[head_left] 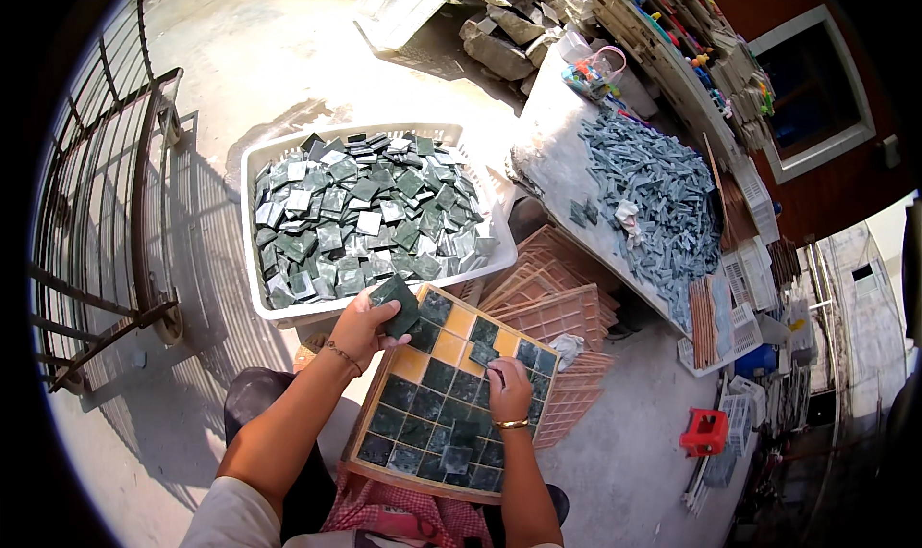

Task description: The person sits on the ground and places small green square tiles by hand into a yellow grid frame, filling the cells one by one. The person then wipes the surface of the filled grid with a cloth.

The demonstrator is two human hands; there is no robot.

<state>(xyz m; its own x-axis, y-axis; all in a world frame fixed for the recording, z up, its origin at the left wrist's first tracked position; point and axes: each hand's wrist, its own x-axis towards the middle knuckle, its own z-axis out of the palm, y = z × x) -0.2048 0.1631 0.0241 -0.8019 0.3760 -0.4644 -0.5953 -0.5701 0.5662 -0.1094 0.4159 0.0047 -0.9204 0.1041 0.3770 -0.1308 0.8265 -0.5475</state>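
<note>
A wooden grid tray [449, 347] rests on my lap, its yellow base bare in several cells near the far side. Dark green square tiles fill most of the other cells, and a few loose tiles [457, 459] lie on top near the close edge. My left hand [357, 331], just off the tray's far left corner, grips dark green tiles [398, 303]; how many are stacked there I cannot tell. Over the tray's right half, my right hand [510, 392] pinches a small dark green tile [483, 355] by its edge, low over the cells.
Beyond the tray stands a white plastic basket [252, 269] heaped with green tiles. Empty grid trays [547, 308] are stacked to the right, beside a slab table [562, 135] piled with narrow grey-green strips [663, 202]. A metal rack [134, 193] is at left; a red crate [704, 433] sits at right.
</note>
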